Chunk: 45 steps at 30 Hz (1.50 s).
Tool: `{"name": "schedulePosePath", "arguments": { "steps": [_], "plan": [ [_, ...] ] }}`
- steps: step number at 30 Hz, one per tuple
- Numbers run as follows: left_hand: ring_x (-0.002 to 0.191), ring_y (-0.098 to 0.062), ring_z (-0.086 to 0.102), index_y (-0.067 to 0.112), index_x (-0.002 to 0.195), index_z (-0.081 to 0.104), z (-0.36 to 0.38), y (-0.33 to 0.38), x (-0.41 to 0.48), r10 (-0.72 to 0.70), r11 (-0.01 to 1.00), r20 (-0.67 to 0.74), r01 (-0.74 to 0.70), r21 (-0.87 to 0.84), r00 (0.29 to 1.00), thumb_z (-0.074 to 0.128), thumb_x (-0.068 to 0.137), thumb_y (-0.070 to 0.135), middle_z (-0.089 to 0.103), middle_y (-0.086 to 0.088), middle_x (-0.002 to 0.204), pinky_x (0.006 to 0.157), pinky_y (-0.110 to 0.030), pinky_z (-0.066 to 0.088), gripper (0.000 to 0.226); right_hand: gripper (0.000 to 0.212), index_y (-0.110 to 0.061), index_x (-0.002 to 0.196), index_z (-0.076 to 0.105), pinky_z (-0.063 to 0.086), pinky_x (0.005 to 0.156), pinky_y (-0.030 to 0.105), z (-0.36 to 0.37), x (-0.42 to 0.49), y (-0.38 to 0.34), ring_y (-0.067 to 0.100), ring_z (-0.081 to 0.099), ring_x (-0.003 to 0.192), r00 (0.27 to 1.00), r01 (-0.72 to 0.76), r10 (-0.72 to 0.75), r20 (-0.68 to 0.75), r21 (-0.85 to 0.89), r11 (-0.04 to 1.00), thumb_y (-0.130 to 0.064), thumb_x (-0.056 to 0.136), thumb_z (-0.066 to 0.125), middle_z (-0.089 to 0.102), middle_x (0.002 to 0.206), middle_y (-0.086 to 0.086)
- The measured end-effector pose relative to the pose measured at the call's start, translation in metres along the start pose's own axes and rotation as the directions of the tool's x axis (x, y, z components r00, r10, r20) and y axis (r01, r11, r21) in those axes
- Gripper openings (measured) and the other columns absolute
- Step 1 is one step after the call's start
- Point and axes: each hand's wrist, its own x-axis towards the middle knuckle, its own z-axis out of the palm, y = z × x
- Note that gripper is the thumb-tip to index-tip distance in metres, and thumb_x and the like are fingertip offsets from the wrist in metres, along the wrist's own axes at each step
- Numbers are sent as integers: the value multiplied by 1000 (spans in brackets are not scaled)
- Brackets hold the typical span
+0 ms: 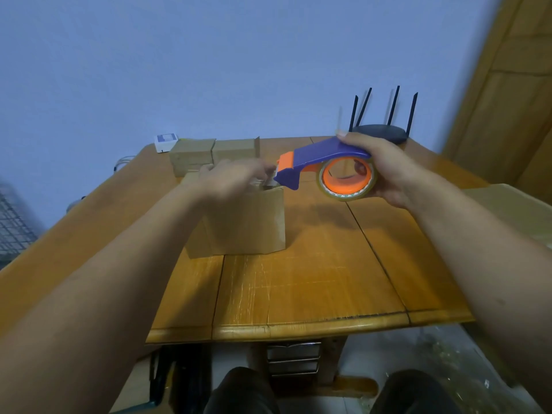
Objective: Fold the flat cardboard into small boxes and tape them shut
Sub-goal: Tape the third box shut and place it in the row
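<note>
While the folded box sat mid-way on the surface, the right hand wrapped its grip round a tape dispenser at the box's 2 o'clock. The blurred left hand met the tape end, its grip unreadable. Taping was the step in hand; next, tape likely needed drawing over the flaps.

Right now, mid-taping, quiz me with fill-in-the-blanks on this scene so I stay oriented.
The hand gripping the tape dispenser is the ____ one.
The left hand is at the ____ of the cardboard box.
The black router has ____ antennas.
Missing words: right; top; four.
</note>
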Motion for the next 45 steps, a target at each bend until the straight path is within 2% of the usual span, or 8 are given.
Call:
{"name": "schedulePosePath", "arguments": {
  "steps": [5, 13, 22, 28, 32, 36, 41, 45],
  "plan": [
    [134, -20, 48, 62, 132, 45, -4, -18, 6, 63, 997, 142, -69, 42, 988, 58, 61, 100, 52, 18, 144, 116, -58, 34, 82, 41, -28, 112, 77, 63, 72, 37, -2, 2, 0, 9, 67, 86, 1000, 5, -5, -7, 27, 1000, -60, 87, 79, 74, 89, -9],
    [93, -16, 62, 47, 111, 52, 9, -20, 15, 83, 997, -64, -83, 10, 994, 65, 70, 58, 69, 6, 104, 80, -48, 58, 44, 30, -27, 104, 74, 62, 68, 32, 0, -2, 2, 5, 70, 65, 1000, 2, -2, 14, 24, 1000, -55, 92, 75, 73, 77, -11],
    [82, -12, 56, 34, 106, 58, 14, -24, 6, 188, 976, -449, -219, -17, 873, 71, 82, 40, 64, 7, 91, 62, -30, 37, 27, 26, -27, 101, 72, 59, 63, 29, 6, -2, -2, 2, 65, 57, 998, -9, 1, 55, 152, 988, -52, 94, 75, 69, 71, -13],
    [87, -11, 55, 25, 108, 58, 22, -18, -1, 211, 922, -604, -361, -137, 768, 71, 77, 38, 59, 12, 98, 72, -32, 40, 35, 26, -29, 97, 73, 58, 64, 29, 3, -5, -17, 5, 60, 71, 998, 14, -23, 55, 142, 990, -54, 92, 77, 66, 72, -13],
    [104, -20, 63, 23, 113, 59, 26, -6, -5, 84, 806, -626, -423, -415, 775, 72, 81, 37, 66, 6, 111, 83, -49, 58, 37, 25, -29, 92, 72, 59, 74, 34, -2, -8, -29, 4, 57, 64, 996, 50, -60, 64, 143, 988, -53, 92, 77, 61, 70, -12],
    [114, -19, 63, 25, 118, 58, 41, -8, -6, 30, 748, -610, -422, -512, 792, 76, 82, 39, 66, 5, 122, 93, -58, 56, 42, 30, -29, 100, 72, 62, 74, 35, -5, -10, -38, 5, 66, 70, 994, 66, -70, 88, 50, 997, -57, 91, 76, 71, 76, -12],
    [117, -11, 63, 42, 124, 55, 60, -4, -16, -13, 681, -666, -481, -552, 746, 78, 79, 47, 67, 20, 122, 88, -24, 56, 51, 42, -26, 112, 74, 66, 87, 43, -3, -10, -36, 14, 70, 90, 995, 40, -37, 97, -21, 999, -61, 89, 77, 75, 94, -5],
    [119, -11, 64, 45, 105, 59, 65, -5, -19, -75, 655, -677, -476, -587, 732, 76, 76, 57, 68, 23, 118, 86, -17, 53, 36, 36, -26, 108, 72, 65, 77, 37, 4, -12, -42, 6, 73, 66, 993, 52, -43, 114, -81, 995, -59, 94, 72, 76, 80, -9]
  ]
}}
